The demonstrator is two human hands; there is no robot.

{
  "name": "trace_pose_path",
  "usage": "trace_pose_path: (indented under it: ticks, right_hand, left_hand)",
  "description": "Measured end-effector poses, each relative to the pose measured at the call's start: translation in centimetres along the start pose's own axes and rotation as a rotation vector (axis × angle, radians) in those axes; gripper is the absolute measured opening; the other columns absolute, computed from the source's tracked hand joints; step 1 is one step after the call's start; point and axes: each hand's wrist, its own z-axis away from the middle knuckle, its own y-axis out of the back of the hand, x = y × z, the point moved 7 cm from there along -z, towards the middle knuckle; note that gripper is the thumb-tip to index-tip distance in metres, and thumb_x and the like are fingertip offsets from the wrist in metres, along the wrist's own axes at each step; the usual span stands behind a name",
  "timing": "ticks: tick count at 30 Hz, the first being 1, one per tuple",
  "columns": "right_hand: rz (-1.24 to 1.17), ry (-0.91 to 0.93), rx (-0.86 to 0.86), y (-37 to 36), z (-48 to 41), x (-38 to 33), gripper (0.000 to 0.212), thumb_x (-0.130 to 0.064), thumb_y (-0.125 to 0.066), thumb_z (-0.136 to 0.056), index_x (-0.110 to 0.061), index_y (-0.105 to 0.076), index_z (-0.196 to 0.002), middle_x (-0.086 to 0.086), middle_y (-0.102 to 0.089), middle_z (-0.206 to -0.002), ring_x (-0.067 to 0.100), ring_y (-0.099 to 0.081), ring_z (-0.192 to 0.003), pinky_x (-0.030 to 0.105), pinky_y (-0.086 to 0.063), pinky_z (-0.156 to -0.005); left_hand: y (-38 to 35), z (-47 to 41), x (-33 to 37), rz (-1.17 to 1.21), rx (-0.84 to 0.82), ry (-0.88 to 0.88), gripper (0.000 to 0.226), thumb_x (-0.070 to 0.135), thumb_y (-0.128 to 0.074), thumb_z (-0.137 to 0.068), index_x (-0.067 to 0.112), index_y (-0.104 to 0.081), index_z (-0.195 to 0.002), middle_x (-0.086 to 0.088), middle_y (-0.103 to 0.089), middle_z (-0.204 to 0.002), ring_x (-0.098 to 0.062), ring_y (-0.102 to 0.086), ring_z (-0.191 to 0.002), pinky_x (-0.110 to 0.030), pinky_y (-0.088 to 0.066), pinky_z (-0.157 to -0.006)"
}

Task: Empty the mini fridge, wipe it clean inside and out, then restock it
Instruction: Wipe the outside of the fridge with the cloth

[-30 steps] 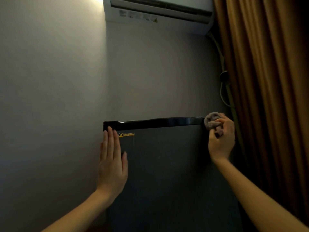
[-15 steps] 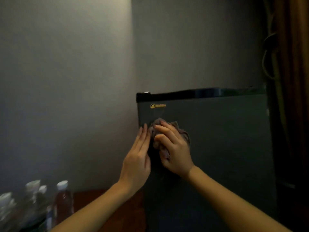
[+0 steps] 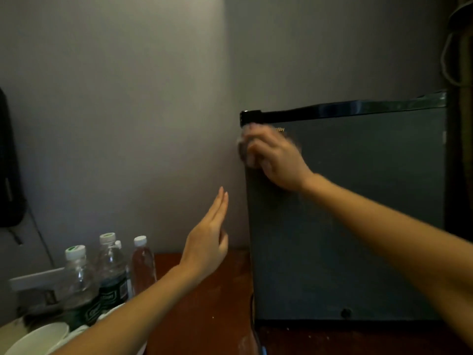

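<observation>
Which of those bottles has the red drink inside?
The bottle farthest right, the one closest to the mini fridge. Its liquid looks reddish, while the other bottles look clear and have dark labels.

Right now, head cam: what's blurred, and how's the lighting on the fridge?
Head view: motion blur smears the right hand and the cloth it grips at the upper left corner of the mini fridge door; the left hand and bottles are sharp. Head view: dim light, door dark, faint sheen on its glossy top strip.
</observation>
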Motion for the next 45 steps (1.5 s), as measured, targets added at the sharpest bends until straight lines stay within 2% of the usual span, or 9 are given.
trace_pose_path:
  ticks: [7,11,16,19,24,29,36,42,45]
  right_hand:
    - [-0.050,-0.047,0.057,-2.7,4.9,-3.0,0.029,-0.004,-0.048,-0.081,-0.003,-0.065,-0.104,0.016,-0.055,-0.132,0.034,-0.041,-0.132,0.037,-0.028,-0.115]
    - [-0.091,0.104,-0.194,-7.3,14.4,-8.3,0.041,-0.013,-0.053,-0.075,-0.010,-0.064,-0.114,0.012,-0.050,-0.139,0.028,-0.030,-0.139,0.035,-0.011,-0.120]
    - [-0.158,0.289,-0.696,-12.8,24.8,-12.1,0.050,-0.018,-0.058,-0.082,-0.020,-0.050,-0.131,0.000,-0.033,-0.152,0.015,-0.003,-0.149,0.041,-0.008,-0.120]
    - [-0.266,0.369,-0.850,-13.3,27.7,-13.6,0.037,-0.010,-0.054,-0.084,-0.010,-0.054,-0.122,0.004,-0.037,-0.150,0.015,-0.009,-0.148,0.046,-0.016,-0.117]
    - [-0.058,0.562,-0.673,-9.9,23.5,-10.5,0.022,-0.026,-0.048,-0.094,-0.025,-0.063,-0.110,0.001,-0.050,-0.142,0.021,-0.030,-0.141,0.044,-0.037,-0.107]
    - [0.091,0.229,-0.271,-1.1,9.9,0.5,0.028,-0.017,-0.042,-0.094,-0.016,-0.055,-0.119,0.012,-0.041,-0.145,0.030,-0.030,-0.137,0.034,-0.016,-0.118]
    - [-0.013,-0.185,0.080,0.7,9.1,1.9,0.033,-0.002,-0.047,-0.083,-0.014,-0.053,-0.113,0.015,-0.047,-0.140,0.035,-0.033,-0.138,0.052,-0.031,-0.112]
    - [-0.144,0.176,-0.482,-7.1,24.9,-6.9,0.030,-0.017,-0.046,-0.088,-0.013,-0.063,-0.113,0.008,-0.041,-0.149,0.026,-0.021,-0.145,0.044,-0.017,-0.119]
    - [-0.245,0.366,-0.780,-9.1,31.3,-9.9,0.018,-0.013,-0.045,-0.092,-0.011,-0.058,-0.105,0.005,-0.042,-0.148,0.021,-0.015,-0.148,0.049,-0.026,-0.114]
  left_hand:
    - [-1.9,1.2,-0.5,-0.009,-0.021,0.118,0.090,0.001,-0.053,-0.089,0.028,0.004,-0.153,0.020,0.011,-0.159,-0.009,-0.043,-0.059,-0.012,-0.035,-0.056]
    - [-4.1,2.9,-0.6,0.028,-0.055,0.159,0.093,-0.001,-0.052,-0.089,0.027,0.011,-0.152,0.017,0.014,-0.158,-0.009,-0.044,-0.060,-0.006,-0.037,-0.053]
    - [-5.6,4.8,1.0,0.031,-0.097,0.142,0.090,0.001,-0.050,-0.091,0.026,0.011,-0.152,0.016,0.015,-0.159,-0.027,-0.058,-0.104,-0.017,-0.045,-0.064]
    - [-5.5,5.5,1.5,0.055,-0.096,0.121,0.090,0.000,-0.049,-0.090,0.026,0.010,-0.152,0.016,0.014,-0.159,-0.007,-0.059,-0.096,-0.008,-0.039,-0.056]
    - [-4.4,4.7,1.9,0.023,-0.079,0.061,0.091,-0.002,-0.052,-0.089,0.026,0.008,-0.152,0.019,0.016,-0.158,-0.019,-0.059,-0.083,-0.008,-0.039,-0.055]
    - [-3.7,1.5,3.2,0.040,-0.020,0.012,0.091,-0.004,-0.052,-0.087,0.023,0.004,-0.153,0.017,0.015,-0.159,-0.033,-0.056,-0.106,-0.006,-0.038,-0.059]
    - [-4.8,-0.4,4.5,0.037,0.055,-0.055,0.092,-0.006,-0.052,-0.084,0.020,0.002,-0.154,0.017,0.015,-0.159,-0.032,-0.055,-0.115,-0.006,-0.036,-0.068]
    - [-6.5,1.5,4.2,-0.018,0.036,-0.058,0.093,-0.007,-0.051,-0.084,0.019,0.006,-0.153,0.014,0.019,-0.159,-0.035,-0.052,-0.119,-0.028,-0.045,-0.084]
    - [-7.0,1.9,4.5,-0.004,0.016,-0.057,0.094,-0.007,-0.050,-0.085,0.019,0.009,-0.153,0.015,0.021,-0.158,-0.029,-0.046,-0.129,-0.006,-0.043,-0.073]
